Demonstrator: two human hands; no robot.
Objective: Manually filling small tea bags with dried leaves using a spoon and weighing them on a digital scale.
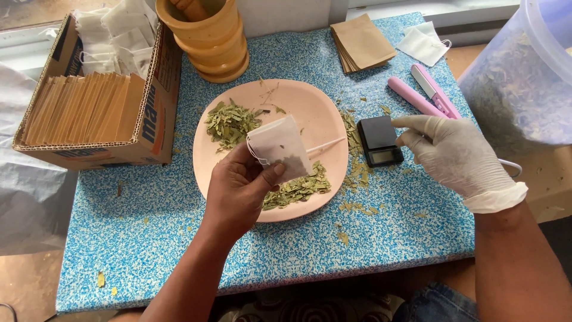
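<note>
from my seat, starting at the far left: the cardboard box (98, 89) sits on the blue speckled mat (149, 226), packed with brown paper envelopes (83, 108) standing on edge and loose white filter bags (119, 36) heaped behind them. its near corner is close to the pink plate (322, 119), so a careless elbow could push one into the other.

my left hand (238, 191) is bare and pinched closed on a small white filter bag (279, 146), thumb on its lower edge, fingers behind. the bag hangs over the middle of the plate, between two heaps of dried green leaves (229, 122). something dark shows low inside it (i can't tell how full it is). i'd judge the grip light — if the bag tips mouth-down, the leaves spill back out, and the string loop at its left side could snag a finger.

a thin pale stick (326, 144) lies across the plate's right side; it could be knocked off.

right of the plate, leaf bits litter the mat beside a small black pocket scale (379, 140). my right hand (456, 155), in a white glove, is loosely open and holds nothing, forefinger pointing toward the scale. crumbs near the platform could throw off a reading — and a hard poke might shift the scale. the pink sealing tool (426, 95) lies just behind that hand.
</note>
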